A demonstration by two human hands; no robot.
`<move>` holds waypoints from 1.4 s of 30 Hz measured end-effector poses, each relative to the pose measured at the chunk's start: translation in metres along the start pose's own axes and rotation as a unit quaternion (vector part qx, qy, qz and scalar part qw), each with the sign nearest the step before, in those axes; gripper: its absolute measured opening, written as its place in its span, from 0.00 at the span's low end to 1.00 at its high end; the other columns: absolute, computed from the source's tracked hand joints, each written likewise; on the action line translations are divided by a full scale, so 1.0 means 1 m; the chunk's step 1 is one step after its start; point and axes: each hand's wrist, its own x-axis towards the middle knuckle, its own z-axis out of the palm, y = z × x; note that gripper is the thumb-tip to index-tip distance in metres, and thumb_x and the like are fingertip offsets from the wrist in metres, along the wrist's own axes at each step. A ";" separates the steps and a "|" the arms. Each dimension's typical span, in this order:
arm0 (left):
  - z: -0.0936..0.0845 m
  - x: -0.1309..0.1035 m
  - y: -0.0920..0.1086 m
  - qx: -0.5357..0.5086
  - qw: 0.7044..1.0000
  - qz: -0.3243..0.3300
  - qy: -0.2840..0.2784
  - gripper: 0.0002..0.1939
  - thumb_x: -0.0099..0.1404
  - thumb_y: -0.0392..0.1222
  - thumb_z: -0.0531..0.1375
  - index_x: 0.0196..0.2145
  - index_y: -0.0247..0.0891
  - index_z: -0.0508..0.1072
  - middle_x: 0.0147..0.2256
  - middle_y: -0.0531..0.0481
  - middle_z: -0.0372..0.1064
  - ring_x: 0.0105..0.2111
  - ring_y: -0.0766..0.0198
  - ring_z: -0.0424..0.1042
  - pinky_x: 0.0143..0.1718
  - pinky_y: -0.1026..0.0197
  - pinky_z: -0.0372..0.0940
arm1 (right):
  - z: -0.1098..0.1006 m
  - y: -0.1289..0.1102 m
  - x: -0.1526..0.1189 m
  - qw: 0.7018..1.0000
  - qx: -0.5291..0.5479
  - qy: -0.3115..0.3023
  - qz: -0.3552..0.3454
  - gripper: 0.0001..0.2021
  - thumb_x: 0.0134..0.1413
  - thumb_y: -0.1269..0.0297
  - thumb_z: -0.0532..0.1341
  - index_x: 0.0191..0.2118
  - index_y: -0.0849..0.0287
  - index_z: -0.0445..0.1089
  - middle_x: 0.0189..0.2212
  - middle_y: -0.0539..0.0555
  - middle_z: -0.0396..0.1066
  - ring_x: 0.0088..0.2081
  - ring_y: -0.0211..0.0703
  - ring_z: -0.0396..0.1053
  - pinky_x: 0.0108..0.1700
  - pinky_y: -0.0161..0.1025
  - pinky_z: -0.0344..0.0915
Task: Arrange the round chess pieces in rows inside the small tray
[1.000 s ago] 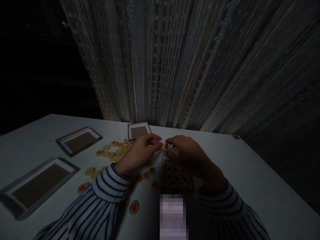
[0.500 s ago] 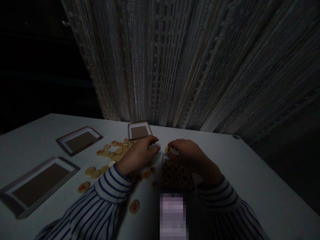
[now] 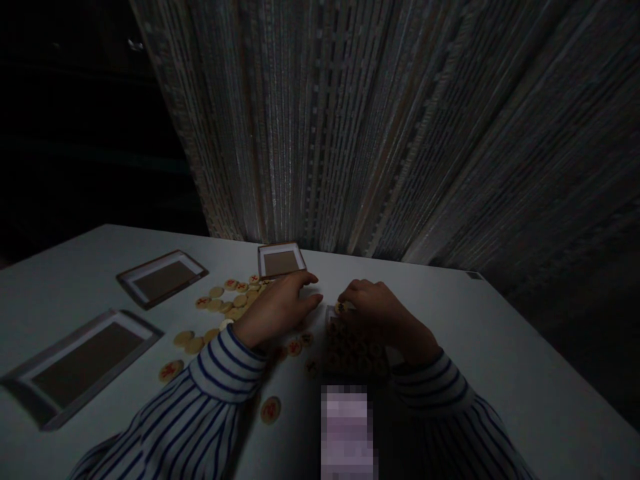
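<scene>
My right hand (image 3: 377,308) pinches a round Chinese chess piece (image 3: 341,307) with dark markings between thumb and fingers. The piece is at the far left corner of a box (image 3: 331,312), where rows of pieces (image 3: 357,348) lie, partly hidden by the hand. To the left, my left hand (image 3: 280,307) is held with thumb and fingers apart and nothing visible in it. Beneath and beside it lie loose pieces (image 3: 240,301), some blank side up, others with red characters. Several more pieces (image 3: 295,346) rest between that wrist and the box.
Three shallow open trays stand on the white table (image 3: 500,347): a large tray (image 3: 150,327) at the left, a second tray (image 3: 204,272) behind it, and a third tray (image 3: 303,257) at the back. A single red-marked piece (image 3: 271,410) lies near me. A string curtain (image 3: 320,133) hangs behind.
My right hand has lowered the Chinese chess piece slightly to the far left corner of the box. My left hand has stayed nearly still. The view has shifted a little.
</scene>
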 end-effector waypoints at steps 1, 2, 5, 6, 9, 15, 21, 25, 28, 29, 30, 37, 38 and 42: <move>0.000 0.000 0.000 0.004 1.000 0.000 -0.002 0.21 0.60 0.49 0.55 0.48 0.36 0.70 0.47 0.42 0.71 0.46 0.53 0.70 0.48 0.55 0.62 | 0.001 0.000 0.001 1.000 0.000 -0.003 -0.001 0.12 0.56 0.62 0.55 0.43 0.56 0.72 0.43 0.58 0.70 0.46 0.50 0.66 0.43 0.44 0.58; 0.000 0.000 0.000 0.009 1.000 -0.002 -0.005 0.21 0.60 0.49 0.55 0.48 0.36 0.70 0.46 0.43 0.71 0.46 0.53 0.70 0.48 0.55 0.62 | 0.002 0.001 0.002 1.000 -0.001 -0.005 -0.001 0.12 0.56 0.61 0.55 0.43 0.56 0.72 0.44 0.58 0.69 0.46 0.50 0.65 0.43 0.45 0.58; -0.001 -0.001 0.002 0.029 1.000 -0.004 -0.011 0.21 0.60 0.50 0.55 0.48 0.36 0.70 0.46 0.42 0.72 0.46 0.53 0.70 0.47 0.56 0.63 | 0.007 0.002 0.005 1.000 -0.004 -0.016 -0.007 0.12 0.55 0.61 0.56 0.43 0.56 0.72 0.45 0.58 0.69 0.47 0.50 0.65 0.44 0.46 0.57; -0.001 -0.001 0.002 0.036 0.999 -0.004 -0.012 0.21 0.60 0.50 0.55 0.48 0.36 0.70 0.46 0.42 0.72 0.46 0.53 0.70 0.46 0.56 0.63 | 0.009 0.002 0.006 1.000 -0.005 -0.019 -0.007 0.12 0.55 0.61 0.55 0.43 0.56 0.72 0.45 0.58 0.69 0.47 0.50 0.65 0.44 0.46 0.57; -0.002 -0.001 0.003 0.053 0.998 -0.008 -0.015 0.21 0.60 0.50 0.55 0.48 0.37 0.70 0.47 0.42 0.71 0.47 0.53 0.70 0.47 0.56 0.62 | 0.013 0.003 0.007 1.000 -0.009 -0.020 -0.010 0.12 0.56 0.62 0.55 0.43 0.56 0.72 0.45 0.58 0.69 0.47 0.50 0.65 0.45 0.46 0.57; -0.001 -0.001 0.003 0.063 0.998 -0.004 -0.022 0.21 0.60 0.50 0.55 0.47 0.37 0.70 0.47 0.42 0.71 0.47 0.52 0.69 0.47 0.55 0.62 | 0.019 0.002 0.007 0.999 -0.023 -0.011 -0.025 0.12 0.57 0.63 0.54 0.42 0.58 0.72 0.43 0.58 0.70 0.45 0.49 0.66 0.43 0.45 0.57; -0.001 -0.001 0.002 0.067 0.997 -0.007 -0.040 0.22 0.61 0.49 0.54 0.48 0.35 0.69 0.46 0.39 0.71 0.47 0.50 0.69 0.47 0.52 0.61 | 0.023 0.002 0.008 0.999 -0.033 -0.013 -0.034 0.12 0.57 0.64 0.53 0.41 0.59 0.71 0.42 0.59 0.70 0.44 0.49 0.66 0.42 0.43 0.57; -0.002 0.000 0.002 0.067 0.997 -0.007 -0.043 0.21 0.61 0.49 0.54 0.48 0.36 0.69 0.46 0.40 0.71 0.47 0.51 0.69 0.47 0.54 0.62 | 0.024 0.001 0.008 0.998 -0.044 -0.027 -0.032 0.12 0.57 0.65 0.53 0.41 0.58 0.71 0.43 0.59 0.70 0.44 0.48 0.66 0.42 0.42 0.56; -0.002 0.000 0.003 0.072 0.997 -0.007 -0.039 0.21 0.61 0.49 0.54 0.48 0.36 0.69 0.46 0.42 0.71 0.47 0.52 0.69 0.47 0.55 0.62 | 0.024 0.001 0.010 0.998 -0.054 -0.033 -0.024 0.12 0.58 0.64 0.52 0.42 0.58 0.71 0.42 0.59 0.70 0.44 0.48 0.66 0.41 0.43 0.56; -0.002 0.000 0.003 0.074 0.996 -0.008 -0.038 0.21 0.61 0.49 0.54 0.48 0.36 0.70 0.46 0.42 0.71 0.46 0.52 0.69 0.47 0.55 0.62 | 0.025 0.001 0.010 0.998 -0.056 -0.033 -0.022 0.12 0.58 0.64 0.51 0.42 0.59 0.70 0.41 0.59 0.70 0.43 0.48 0.67 0.41 0.43 0.56; -0.002 0.000 0.004 0.077 0.996 -0.010 -0.037 0.21 0.60 0.49 0.55 0.48 0.36 0.70 0.46 0.42 0.71 0.46 0.52 0.70 0.46 0.56 0.62 | 0.025 0.000 0.010 0.998 -0.057 -0.034 -0.020 0.13 0.58 0.64 0.51 0.42 0.59 0.70 0.41 0.59 0.70 0.43 0.48 0.66 0.41 0.43 0.56; -0.003 0.000 0.006 0.085 0.995 -0.010 -0.049 0.21 0.61 0.49 0.55 0.48 0.37 0.70 0.46 0.43 0.71 0.46 0.53 0.69 0.45 0.57 0.62 | 0.024 -0.002 0.010 0.997 -0.060 -0.035 -0.018 0.13 0.58 0.64 0.51 0.42 0.60 0.70 0.41 0.59 0.71 0.44 0.48 0.67 0.41 0.43 0.57; -0.004 0.000 0.006 0.087 0.995 -0.011 -0.048 0.21 0.61 0.50 0.55 0.48 0.37 0.70 0.46 0.43 0.71 0.46 0.53 0.70 0.45 0.57 0.62 | 0.024 -0.003 0.010 0.997 -0.061 -0.035 -0.018 0.13 0.58 0.64 0.51 0.42 0.60 0.69 0.41 0.59 0.71 0.44 0.49 0.67 0.41 0.43 0.57; -0.005 -0.001 0.007 0.089 0.995 -0.010 -0.044 0.20 0.61 0.49 0.55 0.48 0.37 0.70 0.45 0.43 0.72 0.45 0.54 0.70 0.45 0.57 0.62 | 0.024 -0.003 0.011 0.997 -0.064 -0.038 -0.017 0.12 0.58 0.65 0.51 0.41 0.60 0.70 0.41 0.58 0.71 0.43 0.49 0.67 0.40 0.43 0.57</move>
